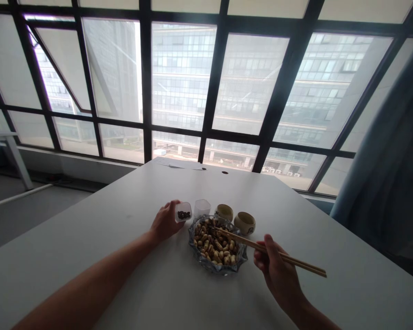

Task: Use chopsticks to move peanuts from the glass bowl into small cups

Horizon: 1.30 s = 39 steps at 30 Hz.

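Observation:
A scalloped glass bowl (239, 262) full of mixed nuts and beans (215, 245) sits on the white table (124, 256). My left hand (165, 222) grips a small clear plastic cup (183, 212) with a few dark pieces in it, tilted just left of the bowl. My right hand (278, 270) holds a pair of wooden chopsticks (271, 251), whose tips reach over the nuts in the bowl. A second clear cup (202, 207) stands empty behind the bowl. Two small tan ceramic cups (224, 211) (245, 222) stand to its right.
The table's far edge runs below a wall of large dark-framed windows (206, 91). A grey-blue curtain (388, 174) hangs at the right. Another white table leg (17, 160) stands at the far left on the floor.

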Available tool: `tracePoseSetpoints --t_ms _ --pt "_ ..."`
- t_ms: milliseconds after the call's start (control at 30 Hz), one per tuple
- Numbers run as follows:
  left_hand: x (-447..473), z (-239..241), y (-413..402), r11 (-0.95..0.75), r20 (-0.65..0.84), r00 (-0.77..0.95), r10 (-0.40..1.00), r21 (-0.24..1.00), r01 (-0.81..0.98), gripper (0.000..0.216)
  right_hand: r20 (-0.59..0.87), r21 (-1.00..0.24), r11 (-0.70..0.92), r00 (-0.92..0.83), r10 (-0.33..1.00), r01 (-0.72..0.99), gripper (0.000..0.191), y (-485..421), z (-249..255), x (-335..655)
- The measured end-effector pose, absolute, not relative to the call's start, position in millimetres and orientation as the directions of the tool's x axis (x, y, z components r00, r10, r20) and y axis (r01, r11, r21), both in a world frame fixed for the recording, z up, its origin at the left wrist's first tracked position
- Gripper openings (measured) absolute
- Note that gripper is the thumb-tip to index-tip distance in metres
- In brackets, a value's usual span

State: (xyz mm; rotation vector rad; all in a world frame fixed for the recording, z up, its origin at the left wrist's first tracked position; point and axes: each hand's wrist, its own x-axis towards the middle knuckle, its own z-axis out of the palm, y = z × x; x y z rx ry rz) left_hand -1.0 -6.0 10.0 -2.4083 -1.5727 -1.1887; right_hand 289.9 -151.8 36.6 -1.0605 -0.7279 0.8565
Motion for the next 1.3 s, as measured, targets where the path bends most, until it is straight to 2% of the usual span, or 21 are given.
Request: tracePoseSetpoints --t_ms 100,167,233,300,400,567,667,767,833,933,1033,1100,1300 --pt "-0.3 11.9 -7.4 -0.479 0.584 0.207 0.785 0.359 0.801 0.057 0.306 -0.93 0.366 0.487 0.818 -0.032 0.053 -145.3 50.4 289.9" --pt "-0.2 12.8 -8.4 -0.478 0.569 0.224 0.791 0.347 0.806 0.057 0.481 -0.871 0.474 0.422 0.769 0.129 0.049 -140.1 65.3 283.4" --pt "-0.3 13.5 -9.6 -0.485 0.561 0.242 0.791 0.336 0.807 0.057 0.597 -0.801 0.562 0.32 0.736 0.204 0.047 -134.0 78.9 270.4" --pt "-0.6 14.6 -11.1 -0.491 0.558 0.251 0.791 0.333 0.805 0.058 0.628 -0.777 0.59 0.209 0.75 0.219 0.046 -126.2 86.7 253.2" --pt "-0.9 17.4 -14.3 -0.495 0.551 0.258 0.793 0.338 0.801 0.06 0.614 -0.779 0.574 0.119 0.78 0.254 0.048 -109.8 86.6 228.4" --pt "-1.3 21.5 -17.5 -0.503 0.535 0.272 0.8 0.352 0.789 0.058 0.538 -0.745 0.496 -0.037 0.842 0.445 0.055 -85.1 81.9 212.6" --pt "-1.6 21.0 -16.2 -0.505 0.526 0.274 0.805 0.365 0.782 0.059 0.545 -0.761 0.487 0.013 0.839 0.428 0.061 -86.4 89.8 223.6" --pt "-1.7 19.4 -14.8 -0.472 0.489 0.262 0.832 0.376 0.797 0.064 0.492 -0.849 0.439 0.139 0.859 0.293 0.069 -98.9 105.7 249.8" --pt "-1.7 18.4 -14.2 -0.448 0.461 0.254 0.85 0.379 0.81 0.067 0.426 -0.877 0.383 0.103 0.899 0.29 0.073 -108.8 117.0 270.5" --pt "-1.7 17.5 -13.8 -0.418 0.422 0.251 0.871 0.372 0.829 0.071 0.24 -0.896 0.251 -0.075 0.968 0.366 0.072 -120.5 126.8 293.6" --pt "-1.1 18.4 -14.6 -0.388 0.402 0.233 0.886 0.363 0.847 0.072 0.115 -0.899 0.177 -0.175 0.978 0.4 0.071 -125.0 122.8 300.2" --pt "-0.7 19.8 -15.4 -0.383 0.393 0.236 0.889 0.354 0.853 0.073 0.126 -0.907 0.182 -0.167 0.978 0.379 0.069 -123.0 114.7 298.6" --pt "0.2 22.0 -15.3 -0.388 0.375 0.257 0.891 0.333 0.859 0.074 0.292 -0.913 0.278 0.002 0.956 0.297 0.064 -110.5 97.9 299.8"
